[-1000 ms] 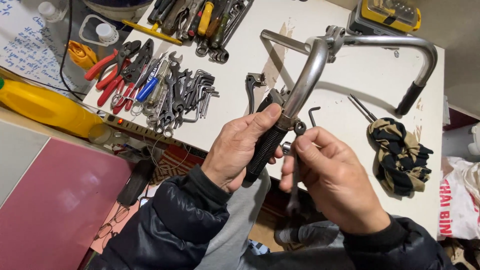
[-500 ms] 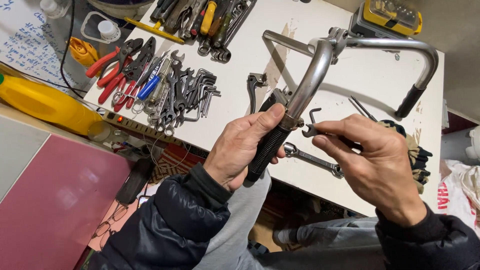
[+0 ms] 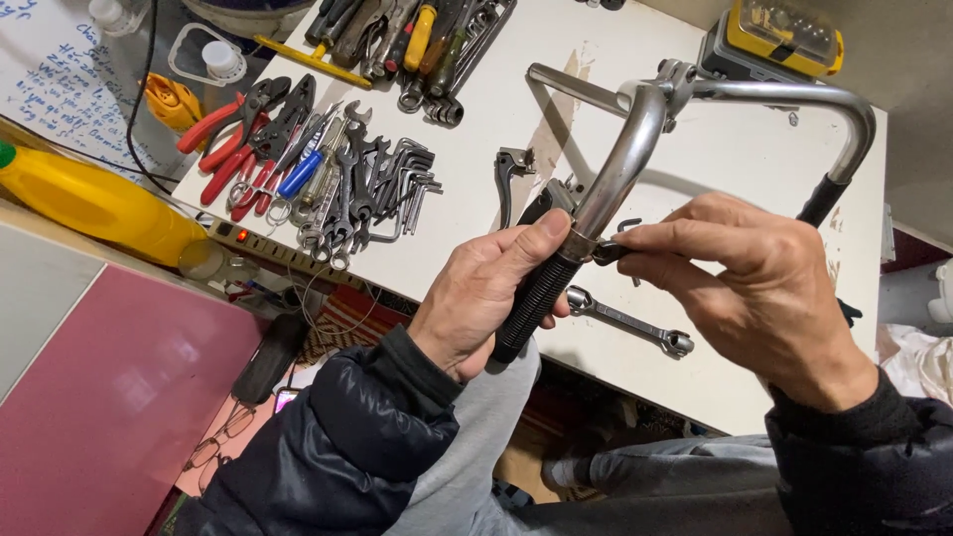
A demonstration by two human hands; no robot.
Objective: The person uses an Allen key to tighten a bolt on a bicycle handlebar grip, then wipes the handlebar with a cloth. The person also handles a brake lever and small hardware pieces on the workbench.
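My left hand (image 3: 481, 298) is wrapped around the black ribbed grip (image 3: 531, 310) of a chrome bicycle handlebar (image 3: 625, 164), held tilted above the white table (image 3: 467, 253). My right hand (image 3: 754, 288) pinches a small dark metal tool (image 3: 608, 252) against the metal clamp ring just above the grip. The tool's far end is hidden by my fingers. The handlebar's other end, with a second black grip (image 3: 819, 203), hangs at the right. A silver wrench (image 3: 625, 323) lies on the table just under both hands.
A spread of pliers, wrenches and hex keys (image 3: 338, 189) covers the table's left part, and a loose brake lever (image 3: 506, 174) lies beside it. More tools lie at the far edge. A yellow case (image 3: 784, 35) stands far right, a yellow bottle (image 3: 89, 203) at left.
My right hand has risen from below the grip to the clamp ring, now pinching the small dark tool there. The left hand keeps its hold on the grip.
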